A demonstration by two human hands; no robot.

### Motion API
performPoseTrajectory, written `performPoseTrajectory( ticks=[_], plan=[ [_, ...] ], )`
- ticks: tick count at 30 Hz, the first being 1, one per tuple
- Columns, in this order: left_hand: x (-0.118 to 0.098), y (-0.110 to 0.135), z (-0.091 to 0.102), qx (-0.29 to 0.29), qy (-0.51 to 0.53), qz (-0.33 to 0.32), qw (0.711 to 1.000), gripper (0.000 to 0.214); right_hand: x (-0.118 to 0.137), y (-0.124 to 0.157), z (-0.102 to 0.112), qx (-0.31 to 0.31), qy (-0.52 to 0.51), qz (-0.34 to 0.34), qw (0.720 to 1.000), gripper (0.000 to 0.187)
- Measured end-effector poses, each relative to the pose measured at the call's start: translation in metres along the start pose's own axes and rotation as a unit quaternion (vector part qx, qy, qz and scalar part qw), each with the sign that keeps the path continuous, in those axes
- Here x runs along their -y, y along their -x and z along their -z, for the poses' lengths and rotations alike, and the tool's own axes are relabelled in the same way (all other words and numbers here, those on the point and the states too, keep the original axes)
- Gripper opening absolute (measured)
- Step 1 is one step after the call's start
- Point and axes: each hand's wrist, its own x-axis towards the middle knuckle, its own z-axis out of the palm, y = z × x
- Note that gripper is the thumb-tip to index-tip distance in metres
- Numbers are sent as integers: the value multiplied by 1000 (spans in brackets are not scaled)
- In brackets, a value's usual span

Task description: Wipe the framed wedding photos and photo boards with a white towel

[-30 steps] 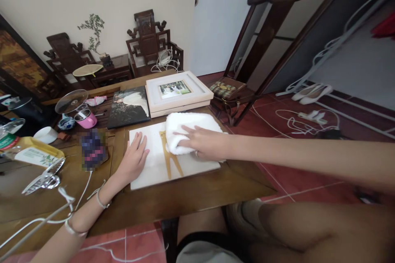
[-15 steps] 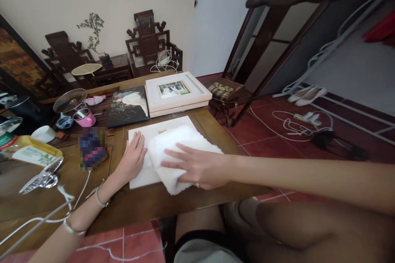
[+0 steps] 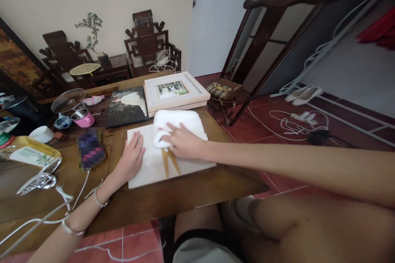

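A white board (image 3: pixel 143 174) lies flat on the wooden table in front of me. My left hand (image 3: pixel 131 159) rests on its left edge, fingers stretched out and flat. My right hand (image 3: pixel 185 141) presses on a folded white towel (image 3: pixel 180 118), fingertips sunk into the cloth and gripping it. The towel covers the upper right of the board and reaches close to the framed photo. Below it, a golden shape with two leg-like strips (image 3: pixel 168 162) shows on the board; its upper part is hidden under the towel.
Behind the board are a framed photo (image 3: pixel 197 88) on a pale box and a dark photo panel (image 3: pixel 119 117). To the left stand a pink mug (image 3: pixel 84 119), an oil-coloured bottle (image 3: pixel 33 150), a silver hair claw (image 3: pixel 41 178) and white cables. A wooden chair (image 3: pixel 268 28) holds a plaid bag.
My right hand has slid the towel away from me, up the board toward the framed photo, uncovering the golden strips. My left hand has stayed in place.
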Motion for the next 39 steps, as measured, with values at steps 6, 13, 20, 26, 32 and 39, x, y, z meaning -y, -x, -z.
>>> performPoseTrajectory(
  ticks=[6,13,20,26,32,39],
  plan=[
    [5,-1,0,4,22,10,1000,54,62,29,33,137,-9,120,983,40],
    [10,1,-2,3,9,-2,1000,53,72,32,53,216,-64,117,967,35],
    [10,0,3,6,4,-2,1000,53,13,-16,28,101,-21,88,991,50],
    [6,-6,-1,5,19,8,1000,54,16,-12,15,59,45,94,993,48],
    [10,0,-3,-14,23,-5,1000,53,84,29,24,134,-20,107,985,38],
    [11,3,4,-13,10,-8,1000,52,63,23,31,113,-45,83,989,46]
  ],
)
